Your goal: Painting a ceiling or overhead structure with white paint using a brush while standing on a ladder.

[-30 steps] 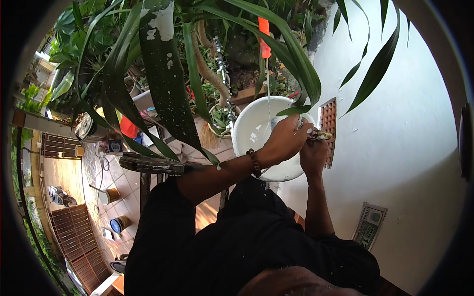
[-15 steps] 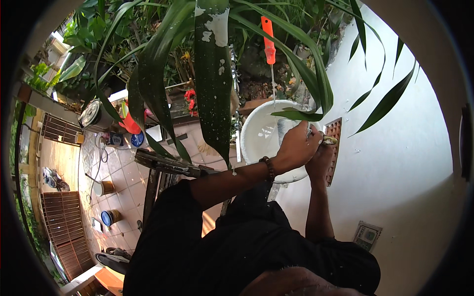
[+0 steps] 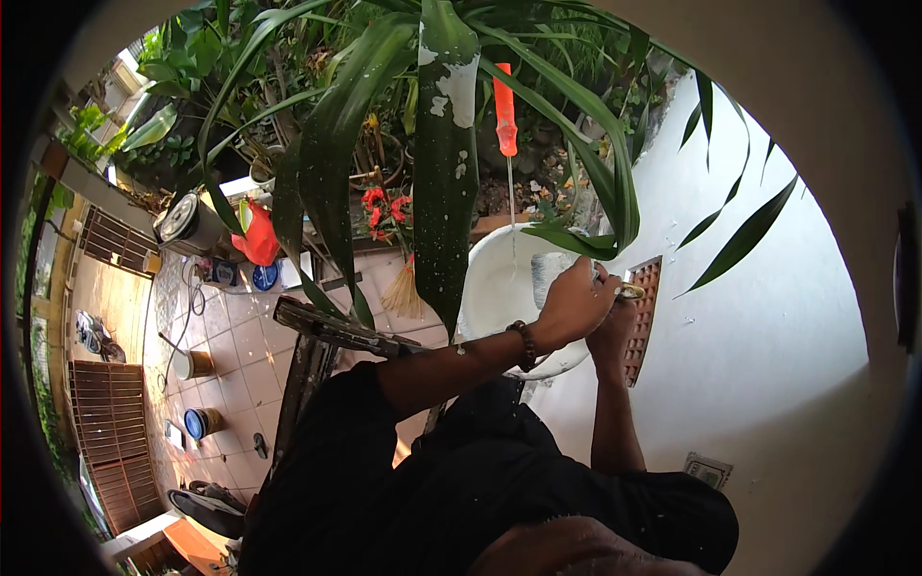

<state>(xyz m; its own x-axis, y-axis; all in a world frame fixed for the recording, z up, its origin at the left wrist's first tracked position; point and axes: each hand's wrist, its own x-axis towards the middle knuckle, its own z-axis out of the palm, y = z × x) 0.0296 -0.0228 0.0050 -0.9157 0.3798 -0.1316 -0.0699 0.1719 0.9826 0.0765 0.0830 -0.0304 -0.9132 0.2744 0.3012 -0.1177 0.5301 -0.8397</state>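
My left hand (image 3: pixel 569 309), a beaded bracelet on its wrist, is closed over the white basin; its finger ends are partly hidden. Against it, my right hand (image 3: pixel 607 338) is closed around a short tool with a pale, yellowish handle end (image 3: pixel 631 290); the rest of that tool is hidden. White smears mark the left fingers. Below my hands stands the white basin (image 3: pixel 477 300), holding whitish stuff. A grey flat patch (image 3: pixel 547 273) shows inside it, its kind unclear. An orange-handled tool (image 3: pixel 506 120) with a thin metal rod reaches down to the basin's far rim.
Long paint-spotted leaves (image 3: pixel 444 182) hang before me, one crossing the basin's far rim. On the right is a white wall (image 3: pixel 759 317) with a brown vent grille (image 3: pixel 643 312). A dark paint-specked ladder (image 3: pixel 331 326) stands at left, with buckets (image 3: pixel 202 422) on the tiled floor beyond.
The view has shifted, so the basin, leaves and orange-handled tool appear lower. My hands stay together over the basin, with little change in grip.
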